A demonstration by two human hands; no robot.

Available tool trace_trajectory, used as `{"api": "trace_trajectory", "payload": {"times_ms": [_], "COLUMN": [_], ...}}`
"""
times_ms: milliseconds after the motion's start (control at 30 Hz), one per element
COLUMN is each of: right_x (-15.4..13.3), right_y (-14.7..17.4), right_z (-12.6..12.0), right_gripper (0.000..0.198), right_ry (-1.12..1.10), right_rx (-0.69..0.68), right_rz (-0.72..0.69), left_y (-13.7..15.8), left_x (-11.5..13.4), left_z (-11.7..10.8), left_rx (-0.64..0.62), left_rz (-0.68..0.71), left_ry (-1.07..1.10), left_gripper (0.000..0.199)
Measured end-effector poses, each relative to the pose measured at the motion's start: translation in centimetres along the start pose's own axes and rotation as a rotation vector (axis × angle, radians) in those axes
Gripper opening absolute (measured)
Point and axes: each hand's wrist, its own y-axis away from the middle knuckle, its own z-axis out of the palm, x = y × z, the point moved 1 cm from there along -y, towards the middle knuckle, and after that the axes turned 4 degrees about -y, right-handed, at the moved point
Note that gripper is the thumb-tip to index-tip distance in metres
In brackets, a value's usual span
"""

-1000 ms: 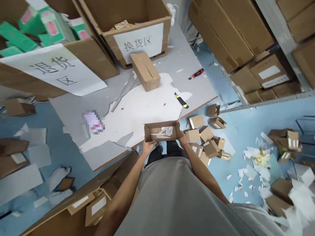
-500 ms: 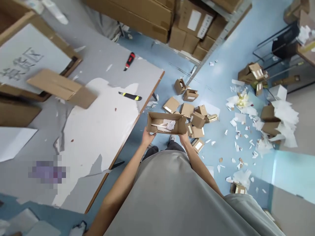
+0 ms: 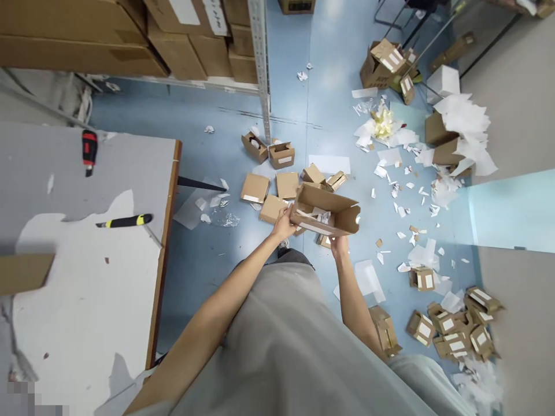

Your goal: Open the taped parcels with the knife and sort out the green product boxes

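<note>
An open cardboard box (image 3: 327, 200), with crumpled white paper (image 3: 323, 215) inside, is held between my hands above the floor. My left hand (image 3: 284, 223) grips its left end, fingers closed on the cardboard. Under the lower right side, my right hand (image 3: 339, 245) supports the box, its fingers partly hidden by it. The box tilts slightly, its right end lower than its left. Several small cardboard boxes lie on the floor just beyond and below it, among them a flat closed one (image 3: 255, 188).
To the left stands a table (image 3: 87, 323) bearing a black-and-yellow utility knife (image 3: 124, 221) and a red-and-black one (image 3: 89, 151). A metal shelf post (image 3: 260, 69) rises ahead beside stacked cartons (image 3: 78, 55). Paper scraps and a pile of small boxes (image 3: 457, 344) cover the floor at right.
My view has turned and moved to the right, away from the table. The held box has come along and changed from nearly level to tilted.
</note>
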Motion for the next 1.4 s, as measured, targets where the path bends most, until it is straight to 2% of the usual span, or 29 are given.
{"api": "trace_trajectory", "payload": {"times_ms": [100, 200, 267, 367, 467, 567, 667, 767, 900, 1067, 1233, 1400], "right_x": [-1.6, -1.4, -0.2, 2.3, 4.6, 5.8, 6.6, 7.9, 10.5, 13.7, 16.7, 18.9], "right_y": [-2.7, -3.5, -3.2, -2.1, -1.1, -0.3, 1.0, 4.0, 11.1, 22.3, 32.0, 38.8], "right_z": [-4.1, -6.3, -6.1, -3.5, 1.1, 7.1, 14.2, 22.0, 31.9, 41.9, 49.6, 55.1], "right_gripper": [0.026, 0.013, 0.011, 0.02, 0.028, 0.03, 0.032, 0.035, 0.038, 0.042, 0.042, 0.04], "right_ry": [-0.096, -0.116, -0.1, -0.043, 0.028, 0.102, 0.178, 0.256, 0.367, 0.5, 0.586, 0.708], "right_rx": [0.259, 0.394, 0.41, 0.348, 0.211, 0.015, -0.225, -0.47, -0.767, -1.136, -1.398, -1.549], "right_rz": [0.069, 0.134, 0.18, 0.237, 0.276, 0.295, 0.296, 0.285, 0.259, 0.13, -0.021, -0.171], "left_y": [-3.3, -4.6, -4.4, -2.6, 0.3, 3.8, 7.8, 12.5, 19.6, 28.3, 34.8, 39.2], "left_x": [2.8, 4.0, 3.7, 1.9, -0.7, -3.4, -6.1, -9.0, -12.7, -17.0, -20.4, -22.2], "left_z": [3.6, 5.1, 4.6, 1.9, -2.3, -7.0, -12.0, -16.8, -22.9, -29.0, -33.4, -36.7], "left_rx": [-0.116, -0.169, -0.178, -0.139, -0.041, 0.102, 0.278, 0.467, 0.733, 1.017, 1.244, 1.417], "left_rz": [0.007, 0.014, -0.002, -0.076, -0.18, -0.276, -0.347, -0.391, -0.397, -0.399, -0.425, -0.468], "left_ry": [-0.044, -0.068, -0.07, -0.051, -0.005, 0.074, 0.175, 0.284, 0.46, 0.582, 0.663, 0.72], "left_gripper": [0.083, 0.068, 0.064, 0.062, 0.061, 0.059, 0.06, 0.062, 0.062, 0.057, 0.056, 0.053]}}
